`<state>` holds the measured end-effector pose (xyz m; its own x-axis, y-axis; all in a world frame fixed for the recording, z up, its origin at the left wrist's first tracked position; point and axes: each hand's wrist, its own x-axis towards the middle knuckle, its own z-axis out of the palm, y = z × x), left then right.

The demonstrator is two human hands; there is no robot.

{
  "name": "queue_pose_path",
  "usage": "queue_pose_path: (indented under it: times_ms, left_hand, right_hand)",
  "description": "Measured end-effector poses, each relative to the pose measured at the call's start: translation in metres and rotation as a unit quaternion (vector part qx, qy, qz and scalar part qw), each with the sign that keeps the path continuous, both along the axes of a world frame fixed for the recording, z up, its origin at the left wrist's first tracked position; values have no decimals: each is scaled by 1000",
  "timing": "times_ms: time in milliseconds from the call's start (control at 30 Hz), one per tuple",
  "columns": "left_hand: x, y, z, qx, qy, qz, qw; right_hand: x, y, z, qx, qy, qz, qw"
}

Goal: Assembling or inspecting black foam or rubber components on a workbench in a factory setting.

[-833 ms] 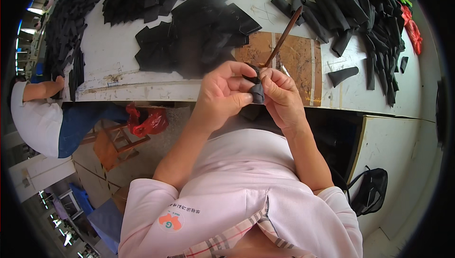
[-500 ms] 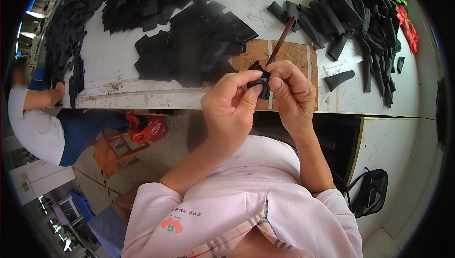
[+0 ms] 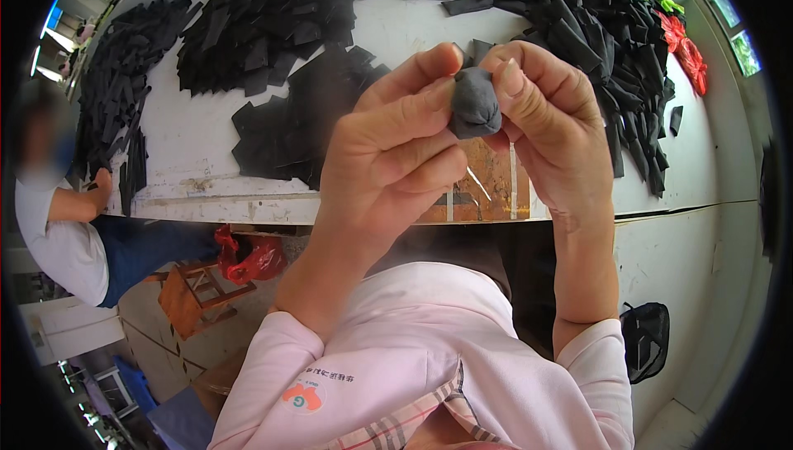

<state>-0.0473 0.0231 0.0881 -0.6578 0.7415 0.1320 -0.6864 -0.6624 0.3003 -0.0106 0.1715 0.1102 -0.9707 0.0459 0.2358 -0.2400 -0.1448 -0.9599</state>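
Note:
Both hands are raised over the near edge of the table. Between them is a small dark grey fabric piece (image 3: 476, 107) with a rounded, puckered end facing me. My left hand (image 3: 388, 132) pinches it from the left with thumb and fingers. From the right, my right hand (image 3: 557, 107) grips it, the thumb on top and fingers curled beneath. Under the hands lies a brown board (image 3: 496, 169) with pale strips, partly covered by them. A thin white sliver (image 3: 479, 184) shows on the board.
Flat black fabric pieces (image 3: 273, 140) lie left of my hands, with a large heap (image 3: 264, 24) beyond. Tube-shaped black pieces (image 3: 578, 37) are piled at the right, near a red plastic bag (image 3: 684, 49). Another person (image 3: 62, 227) works at the far left beside a wooden stool (image 3: 194, 297).
My hands have risen and moved farther over the table with the fabric piece, whose end now looks rounded. The brown pointed stick seen by my right hand earlier no longer shows.

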Motion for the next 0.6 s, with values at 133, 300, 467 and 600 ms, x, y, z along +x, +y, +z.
queue_pose_path:
  times_ms: [133, 300, 467, 600]
  left_hand:
    - [-11, 8, 0, 200, 5, -163, 966]
    - [-34, 10, -79, 75, -156, -113, 978]
    - [-27, 7, -86, 18, -187, -84, 978]
    - [-19, 10, -90, -40, -174, -47, 983]
  right_hand:
    - [-13, 3, -6, -14, -40, 30, 999]
    - [-25, 15, -90, -193, -231, 108, 947]
    - [-26, 15, -108, -197, -205, 104, 953]
    - [-23, 15, -109, -191, -193, 116, 955]
